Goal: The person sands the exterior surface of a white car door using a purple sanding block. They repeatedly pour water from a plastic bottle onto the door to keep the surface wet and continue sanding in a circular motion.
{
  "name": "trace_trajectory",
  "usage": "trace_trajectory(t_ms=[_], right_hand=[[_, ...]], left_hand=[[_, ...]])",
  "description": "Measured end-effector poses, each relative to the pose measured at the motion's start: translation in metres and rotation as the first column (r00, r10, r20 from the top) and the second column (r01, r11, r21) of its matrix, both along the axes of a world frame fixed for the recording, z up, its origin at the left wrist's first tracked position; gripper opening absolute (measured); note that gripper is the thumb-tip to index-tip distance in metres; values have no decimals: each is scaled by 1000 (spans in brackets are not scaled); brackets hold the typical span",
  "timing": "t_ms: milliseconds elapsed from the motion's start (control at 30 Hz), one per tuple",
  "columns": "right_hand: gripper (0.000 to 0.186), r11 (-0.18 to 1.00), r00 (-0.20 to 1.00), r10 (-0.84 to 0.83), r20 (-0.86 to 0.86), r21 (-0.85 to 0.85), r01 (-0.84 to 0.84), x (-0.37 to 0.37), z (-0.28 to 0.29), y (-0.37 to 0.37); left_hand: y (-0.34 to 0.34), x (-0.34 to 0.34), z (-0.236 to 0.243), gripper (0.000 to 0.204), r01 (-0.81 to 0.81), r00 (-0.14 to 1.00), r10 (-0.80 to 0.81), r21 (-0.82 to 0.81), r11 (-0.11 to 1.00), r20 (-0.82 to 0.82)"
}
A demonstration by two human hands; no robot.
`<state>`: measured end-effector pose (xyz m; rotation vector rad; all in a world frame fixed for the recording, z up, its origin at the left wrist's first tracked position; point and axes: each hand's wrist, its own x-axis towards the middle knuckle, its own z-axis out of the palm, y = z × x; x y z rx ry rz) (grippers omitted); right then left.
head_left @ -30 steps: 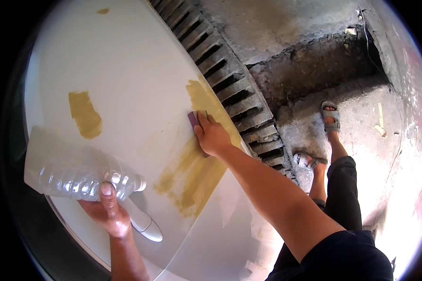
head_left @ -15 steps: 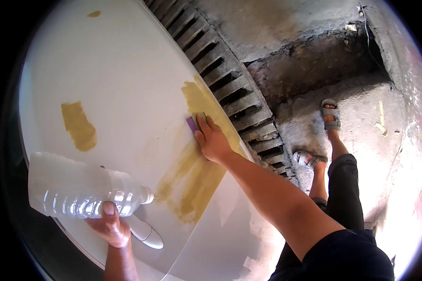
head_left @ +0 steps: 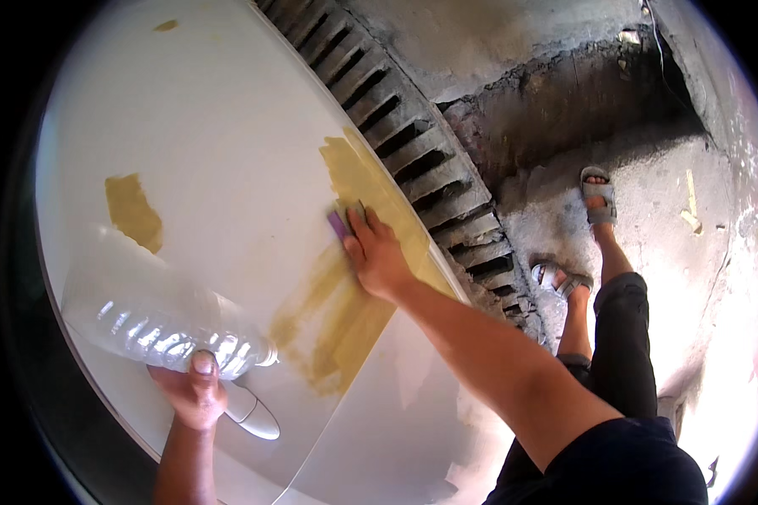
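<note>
My left hand (head_left: 192,389) grips a clear ribbed plastic bottle (head_left: 173,324), thumb on top, mouth pointing right over a white car door panel (head_left: 227,151). A small glint of liquid shows at the bottle's mouth. My right hand (head_left: 379,257) presses a purple sanding block (head_left: 338,224) against a large yellowish filler patch (head_left: 358,328) along the panel's edge; its fingers cover most of the block. Streaks of filler run from there toward the bottle's mouth. A white door handle (head_left: 259,417) sticks out just beside my left hand.
Another filler patch (head_left: 133,212) lies on the panel's left side, and a small one (head_left: 166,26) near the top. Beyond the panel's edge runs a slotted concrete drain cover (head_left: 421,164). My sandalled feet (head_left: 598,202) stand on a rough concrete floor (head_left: 648,194) beside a dark pit (head_left: 564,109).
The bottle's base has swung upward in the picture, so it slants more toward its mouth. My left hand has shifted slightly left. The right hand stays on the filler with the block, barely moved.
</note>
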<state>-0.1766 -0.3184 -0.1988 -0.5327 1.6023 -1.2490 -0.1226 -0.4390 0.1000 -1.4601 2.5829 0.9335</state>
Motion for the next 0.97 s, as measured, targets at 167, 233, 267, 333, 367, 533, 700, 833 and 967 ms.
trace_trajectory(t_ms=[167,233,267,333,367,533,700,833,967], right_hand=[[51,980,992,0,-123,-199,-25,34,57,59],[59,935,975,197,-103,-278,-218,22,125,103],[58,941,986,158,-55,-295,-167,24,137,112],[52,963,992,93,-87,-246,-112,25,116,97],[49,986,991,59,-117,-150,-76,28,93,77],[46,998,989,-44,-141,36,50,9,-11,13],[55,976,983,98,-155,-177,-125,37,117,96],[54,966,980,144,-136,-196,-169,24,135,101],[56,991,964,133,-231,13,-134,41,-18,38]], left_hand=[[5,-7,-3,79,-78,993,82,55,995,-84],[6,-2,0,81,-90,994,91,29,996,-68],[5,-1,0,82,-87,994,88,19,996,-66],[6,-4,-2,80,-62,996,62,0,998,-65],[6,-7,-4,80,-45,997,44,-13,999,-67],[5,-17,-8,75,-26,997,27,22,999,-77],[6,-19,-5,74,-34,999,34,-4,999,-17],[7,-21,-4,75,-3,1000,3,-31,1000,-17],[7,-26,-7,81,17,1000,-17,-40,999,2]])
